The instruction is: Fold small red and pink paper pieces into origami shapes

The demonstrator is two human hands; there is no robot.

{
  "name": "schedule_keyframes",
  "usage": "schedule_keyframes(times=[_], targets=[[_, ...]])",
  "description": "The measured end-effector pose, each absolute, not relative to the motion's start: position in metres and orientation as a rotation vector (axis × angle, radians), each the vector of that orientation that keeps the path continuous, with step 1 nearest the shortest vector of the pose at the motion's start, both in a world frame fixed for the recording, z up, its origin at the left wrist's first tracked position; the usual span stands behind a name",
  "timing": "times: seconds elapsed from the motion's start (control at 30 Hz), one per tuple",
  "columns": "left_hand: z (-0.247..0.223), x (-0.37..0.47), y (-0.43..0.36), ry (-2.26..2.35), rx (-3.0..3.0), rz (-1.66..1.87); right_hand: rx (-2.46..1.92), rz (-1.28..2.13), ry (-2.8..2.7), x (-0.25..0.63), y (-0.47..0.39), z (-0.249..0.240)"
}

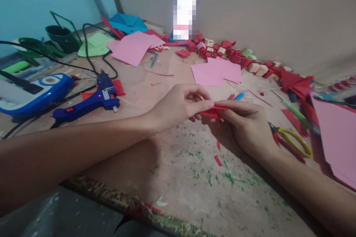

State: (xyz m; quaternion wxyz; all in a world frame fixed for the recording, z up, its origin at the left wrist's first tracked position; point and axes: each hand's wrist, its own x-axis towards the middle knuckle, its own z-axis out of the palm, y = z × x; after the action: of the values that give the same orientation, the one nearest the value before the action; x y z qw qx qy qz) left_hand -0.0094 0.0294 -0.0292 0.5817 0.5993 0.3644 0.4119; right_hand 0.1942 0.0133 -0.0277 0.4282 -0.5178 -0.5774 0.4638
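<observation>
To the right of the blue glue gun (89, 105), I can see two bare hands meeting above the tabletop (178, 192) over a small red paper piece (213, 114). The left hand (182, 103), the nearer of the two to the glue gun, has its thumb and fingers closed on one end of the red piece; the right hand (249, 124), farther from the gun, pinches the other end, its fingers drawn together with hardly a gap. How the paper is folded between them I can't tell.

A small red light shows on the glue gun, and a blue-and-white power strip (52, 89) sits just left of it. Beyond the gun lie overlapping pink sheets (130, 50). Farther to its right, past the hands, rests a tool with yellow and red handles (296, 142), its head partly hidden by the right hand. Well beyond the gun and to its right, little red blocks (235, 59) are heaped along the wall.
</observation>
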Motion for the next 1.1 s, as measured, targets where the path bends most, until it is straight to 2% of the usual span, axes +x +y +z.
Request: schedule_keyframes(times=[0.2, 0.37, 1.1], targets=[[-0.031, -0.007, 0.029, 0.887, 1.408, 1.002, -1.164, 1.269, -1.428, 0.197, 0.013, -0.025], [-0.032, -0.006, 0.029, 0.895, 1.420, 1.005, -1.303, 1.196, -1.534, 0.189, 0.013, -0.019], [-0.035, -0.008, 0.030, 0.906, 1.591, 0.986, -1.349, 1.143, -1.621, 0.184, 0.010, -0.015]])
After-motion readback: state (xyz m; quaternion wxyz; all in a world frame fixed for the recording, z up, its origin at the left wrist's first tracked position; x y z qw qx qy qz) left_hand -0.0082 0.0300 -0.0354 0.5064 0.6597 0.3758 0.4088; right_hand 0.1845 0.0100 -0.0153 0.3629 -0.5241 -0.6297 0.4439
